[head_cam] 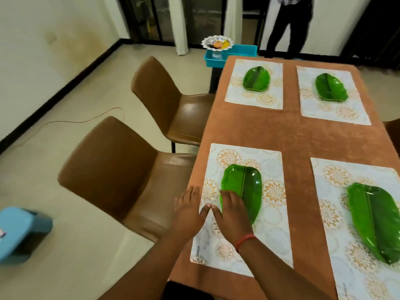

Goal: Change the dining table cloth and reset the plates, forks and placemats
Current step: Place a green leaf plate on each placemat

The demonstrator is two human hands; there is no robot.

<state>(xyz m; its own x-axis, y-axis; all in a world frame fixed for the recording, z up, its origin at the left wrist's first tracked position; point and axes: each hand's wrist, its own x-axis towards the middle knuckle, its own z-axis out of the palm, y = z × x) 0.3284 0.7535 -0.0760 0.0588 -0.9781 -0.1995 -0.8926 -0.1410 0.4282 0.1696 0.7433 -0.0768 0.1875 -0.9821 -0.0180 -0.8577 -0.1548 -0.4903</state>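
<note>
Head view. A brown cloth is covering the surface and hanging over its near-left edge, so the cloth change is looking done. Four patterned placemats are lying on it, each carrying one green leaf-shaped plate: near-left placemat with near-left plate, near-right placemat with near-right plate, far-left placemat with far-left plate, far-right placemat with far-right plate.

Left hand is lying flat with fingers straight and spread, over the left border of the near-left placemat and the cloth edge, gripping nothing. Right hand is also flat and spread, fingers resting on the near end of the near-left plate; the two thumbs are meeting tip to tip. Judgement: both hands are squaring up this setting.

No forks are showing anywhere on the surface; judged as the remaining step. A teal tray holding a silver dish is sitting just past the far end; whether forks are in it cannot be told. Two brown chairs are standing on the left.
</note>
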